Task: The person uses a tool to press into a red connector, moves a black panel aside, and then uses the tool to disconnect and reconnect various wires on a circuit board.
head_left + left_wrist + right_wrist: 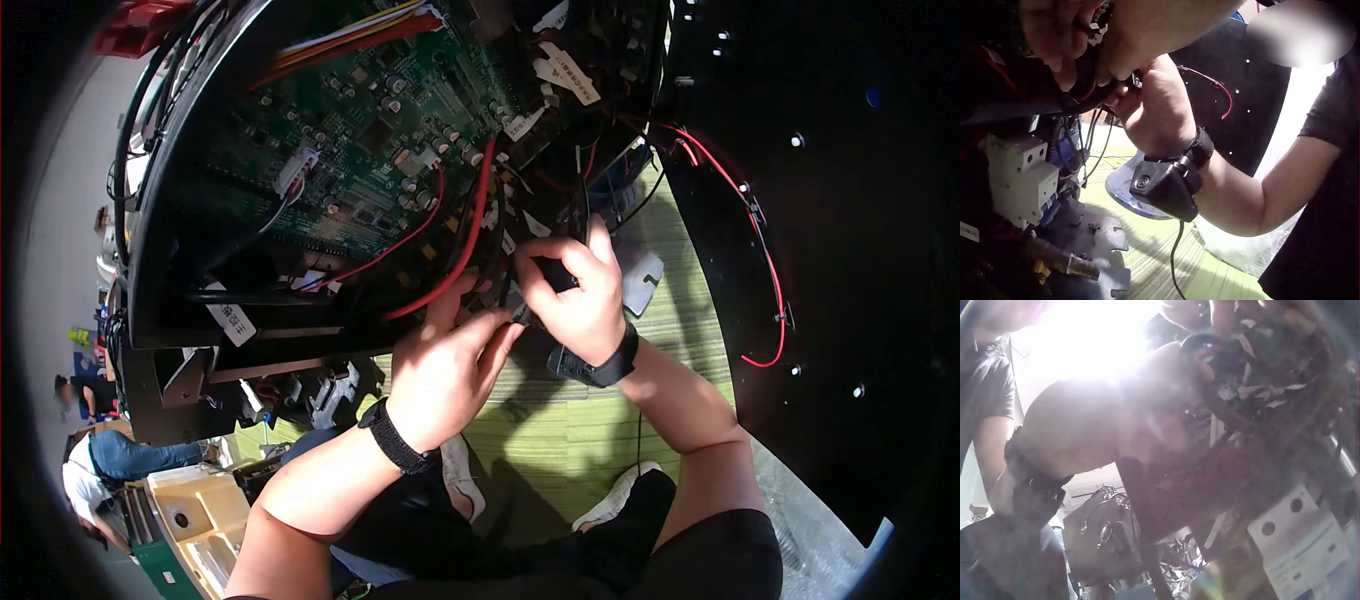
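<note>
Both hands are at a bundle of wires under the lower edge of a green circuit board (350, 190). My left hand (435, 375) curls its fingers and thumb at a thin black cable (503, 255). To its right, my right hand (587, 305) pinches at the same black cable, thumb and index finger bent into a loop. The fingertips of both hands nearly meet, and the spot between them is partly hidden. Beside the left hand runs a thick red cable (474, 230). In the left wrist view, the right hand (1163, 115) is below the left forearm.
Near the hands is a white circuit breaker (1025, 175), also large in the right wrist view. Paper labels (232, 315) hang from wires. A black panel (820, 230) with a red wire (770, 265) stands at right. Green flooring (560, 430) lies below. People are in the background.
</note>
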The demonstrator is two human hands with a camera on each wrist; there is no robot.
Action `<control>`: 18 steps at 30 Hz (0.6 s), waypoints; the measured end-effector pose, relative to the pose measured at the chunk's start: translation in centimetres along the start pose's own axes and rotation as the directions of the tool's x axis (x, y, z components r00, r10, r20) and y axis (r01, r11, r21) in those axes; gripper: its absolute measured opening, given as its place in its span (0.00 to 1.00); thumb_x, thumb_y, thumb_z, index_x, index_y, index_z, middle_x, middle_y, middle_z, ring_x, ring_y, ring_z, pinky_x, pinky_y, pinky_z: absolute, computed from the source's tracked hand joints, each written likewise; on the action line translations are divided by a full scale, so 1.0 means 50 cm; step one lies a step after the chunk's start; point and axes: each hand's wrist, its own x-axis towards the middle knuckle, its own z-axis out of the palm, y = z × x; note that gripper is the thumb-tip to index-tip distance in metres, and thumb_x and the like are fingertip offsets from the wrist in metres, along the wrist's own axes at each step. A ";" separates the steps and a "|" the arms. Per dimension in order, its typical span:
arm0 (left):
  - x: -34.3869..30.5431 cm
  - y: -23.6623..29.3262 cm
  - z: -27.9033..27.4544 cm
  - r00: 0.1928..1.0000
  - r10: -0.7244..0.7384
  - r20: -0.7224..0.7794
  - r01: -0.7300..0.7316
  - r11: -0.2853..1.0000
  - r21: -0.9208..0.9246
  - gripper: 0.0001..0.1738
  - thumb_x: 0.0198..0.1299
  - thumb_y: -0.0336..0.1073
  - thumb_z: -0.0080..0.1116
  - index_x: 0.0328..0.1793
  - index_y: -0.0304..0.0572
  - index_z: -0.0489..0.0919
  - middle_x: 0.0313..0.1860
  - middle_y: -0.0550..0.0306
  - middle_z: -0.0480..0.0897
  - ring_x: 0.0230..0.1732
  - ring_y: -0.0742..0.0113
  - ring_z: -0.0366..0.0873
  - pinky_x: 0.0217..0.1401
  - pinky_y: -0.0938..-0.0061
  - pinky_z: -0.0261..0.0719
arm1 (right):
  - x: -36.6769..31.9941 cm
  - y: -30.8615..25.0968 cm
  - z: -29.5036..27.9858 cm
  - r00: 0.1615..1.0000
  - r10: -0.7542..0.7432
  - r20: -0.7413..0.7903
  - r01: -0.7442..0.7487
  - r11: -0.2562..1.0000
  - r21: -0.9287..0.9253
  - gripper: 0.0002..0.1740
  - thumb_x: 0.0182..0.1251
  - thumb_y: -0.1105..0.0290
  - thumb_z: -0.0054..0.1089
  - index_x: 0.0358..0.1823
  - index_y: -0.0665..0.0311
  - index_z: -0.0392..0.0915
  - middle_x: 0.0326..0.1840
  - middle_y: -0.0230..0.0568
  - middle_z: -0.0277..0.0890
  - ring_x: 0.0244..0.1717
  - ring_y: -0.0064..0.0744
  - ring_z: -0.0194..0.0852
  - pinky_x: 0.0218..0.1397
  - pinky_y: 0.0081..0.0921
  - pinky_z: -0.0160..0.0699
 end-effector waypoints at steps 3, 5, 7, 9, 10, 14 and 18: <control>-0.002 -0.007 0.000 1.000 0.008 -0.002 -0.008 1.000 -0.011 0.13 0.57 0.35 0.70 0.48 0.44 0.85 0.57 0.41 0.77 0.44 0.51 0.85 0.46 0.66 0.83 | -0.009 0.050 0.010 0.993 0.118 -0.014 -0.118 0.989 -0.084 0.07 0.50 0.74 0.74 0.32 0.58 0.86 0.36 0.48 0.72 0.35 0.51 0.76 0.35 0.37 0.76; -0.002 -0.002 -0.007 1.000 -0.019 0.022 0.020 0.999 -0.031 0.15 0.59 0.34 0.68 0.52 0.42 0.84 0.62 0.39 0.76 0.50 0.50 0.84 0.52 0.66 0.83 | -0.005 0.055 0.009 0.998 0.057 -0.014 -0.058 0.991 -0.118 0.07 0.50 0.73 0.74 0.32 0.58 0.86 0.36 0.48 0.72 0.36 0.51 0.75 0.35 0.37 0.76; -0.004 -0.002 -0.008 1.000 -0.011 0.015 0.011 0.999 -0.040 0.14 0.59 0.33 0.68 0.51 0.42 0.84 0.64 0.38 0.74 0.53 0.48 0.83 0.53 0.65 0.83 | -0.001 0.047 0.011 1.000 0.013 0.019 -0.010 0.990 -0.139 0.09 0.51 0.71 0.74 0.35 0.58 0.86 0.35 0.49 0.70 0.37 0.52 0.74 0.38 0.40 0.74; -0.001 -0.002 -0.008 1.000 -0.001 0.005 0.001 0.999 -0.048 0.14 0.59 0.33 0.68 0.50 0.41 0.84 0.65 0.37 0.73 0.56 0.46 0.81 0.55 0.64 0.82 | 0.010 0.043 0.016 1.000 -0.017 0.016 0.019 0.989 -0.146 0.10 0.51 0.71 0.74 0.36 0.58 0.86 0.35 0.49 0.70 0.37 0.52 0.73 0.38 0.40 0.74; 0.000 -0.003 -0.007 0.999 0.044 -0.004 -0.044 0.999 -0.022 0.13 0.59 0.33 0.67 0.50 0.40 0.83 0.65 0.37 0.73 0.54 0.47 0.82 0.53 0.65 0.83 | 0.014 0.041 0.020 0.999 -0.048 0.015 0.049 0.987 -0.151 0.11 0.51 0.71 0.73 0.38 0.58 0.86 0.35 0.49 0.69 0.37 0.53 0.73 0.38 0.40 0.74; 0.003 0.004 -0.006 0.998 0.057 -0.008 -0.057 0.998 -0.023 0.11 0.59 0.32 0.66 0.48 0.40 0.83 0.66 0.38 0.73 0.52 0.48 0.83 0.51 0.65 0.84 | 0.025 0.034 0.032 0.999 -0.028 0.040 0.034 0.989 -0.145 0.13 0.53 0.74 0.68 0.42 0.58 0.85 0.35 0.50 0.69 0.37 0.54 0.72 0.39 0.41 0.74; 0.001 0.002 -0.007 0.999 0.030 0.012 -0.030 0.999 -0.032 0.11 0.59 0.32 0.66 0.48 0.41 0.84 0.66 0.37 0.73 0.51 0.49 0.84 0.51 0.65 0.83 | 0.036 0.043 0.025 0.982 -0.173 0.071 0.182 0.972 -0.146 0.14 0.53 0.76 0.64 0.43 0.57 0.86 0.34 0.50 0.69 0.36 0.53 0.73 0.38 0.42 0.75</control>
